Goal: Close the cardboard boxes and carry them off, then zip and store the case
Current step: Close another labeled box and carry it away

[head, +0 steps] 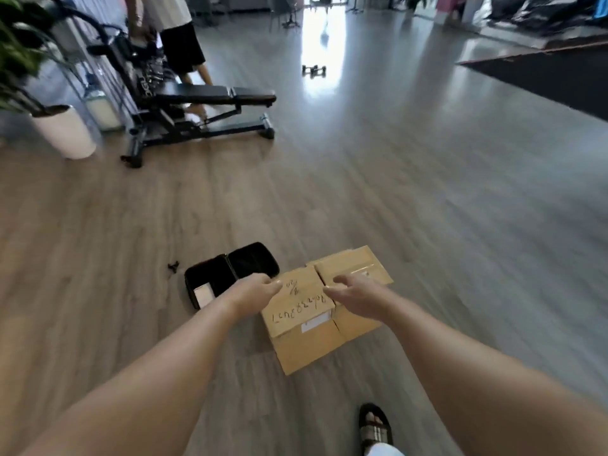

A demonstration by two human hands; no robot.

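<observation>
On the wood floor (329,179), just ahead of our sandalled foot (375,422), lay the cardboard box (324,334) with its top flaps folded down, handwriting visible on the nearer flap; a second box appeared to sit behind it, though we could not separate the two with certainty. We reached with both hands: the left hand (255,292) and the right hand (357,292) hovered above the flaps, fingers loosely spread, gripping nothing. Just beside the box, to its left, the black case (230,274) lay fully unzipped and spread flat, a pale item in one half. We judged the closing largely done; carrying off, zipping and storing the case all remained. A weight bench (210,103) stood well apart.
</observation>
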